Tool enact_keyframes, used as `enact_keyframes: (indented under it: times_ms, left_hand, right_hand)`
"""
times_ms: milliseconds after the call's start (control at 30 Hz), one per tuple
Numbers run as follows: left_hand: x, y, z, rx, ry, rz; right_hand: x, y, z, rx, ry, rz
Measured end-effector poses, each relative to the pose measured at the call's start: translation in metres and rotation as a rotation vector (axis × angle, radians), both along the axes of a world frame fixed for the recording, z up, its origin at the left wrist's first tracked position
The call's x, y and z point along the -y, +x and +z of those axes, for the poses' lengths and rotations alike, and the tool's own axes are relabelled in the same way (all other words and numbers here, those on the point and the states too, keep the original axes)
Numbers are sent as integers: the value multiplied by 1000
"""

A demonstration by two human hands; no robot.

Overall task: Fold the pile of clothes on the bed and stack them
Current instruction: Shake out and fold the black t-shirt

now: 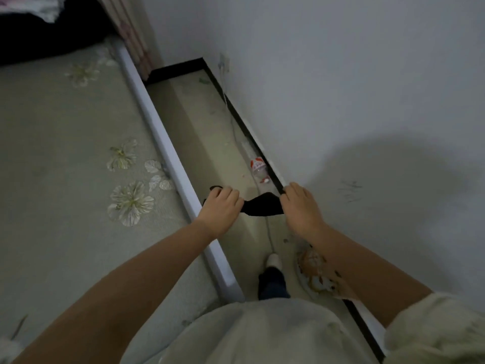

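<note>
A small black garment (258,204) is stretched in the air between both hands, above the narrow strip of floor beside the bed. My left hand (221,208) grips its left end, close to the bed's white edge. My right hand (301,206) grips its right end, near the wall's black skirting. The bed (65,193), with a pale green flowered cover, fills the left side. A dark heap of clothes (39,35) with some white and pink fabric lies at the bed's far top left, partly cut off by the frame.
A narrow floor strip (204,132) runs between the bed and the white wall (341,88). On it lie a plastic bottle (258,166), a thin cable and an orange-patterned object (315,271). My foot (273,261) stands there. A curtain (131,30) hangs at the far end.
</note>
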State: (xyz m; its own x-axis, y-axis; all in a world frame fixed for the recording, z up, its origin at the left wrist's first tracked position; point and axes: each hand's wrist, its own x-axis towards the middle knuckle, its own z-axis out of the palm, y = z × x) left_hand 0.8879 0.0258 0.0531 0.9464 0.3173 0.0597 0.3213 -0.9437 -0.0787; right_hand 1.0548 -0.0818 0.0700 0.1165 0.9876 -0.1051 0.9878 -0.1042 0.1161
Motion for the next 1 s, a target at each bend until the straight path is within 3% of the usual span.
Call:
enact_keyframes:
  times_ms: [100,300,567,700,867,1000]
  left_hand:
    - [-5,38,-43,-314,-232,229]
    - [-36,109,-80,-360,-381,448]
    - [-129,153,-68,-179,-389,685]
    - [-202,147,-58,-217,-370,870]
    - [-323,129,-23,-43,-99,895]
    - [-433,112,18,55,-90,1022]
  right_hand:
    - [-24,50,-44,-76,-340,4]
    - [-86,138,-76,-133,-487,133]
    - [-228,197,-71,-198,-405,300]
    - [-329,192,-58,-165,-382,462]
    - [-482,172,-33,-123,-280,589]
    - [-606,149,8,-137,-150,674]
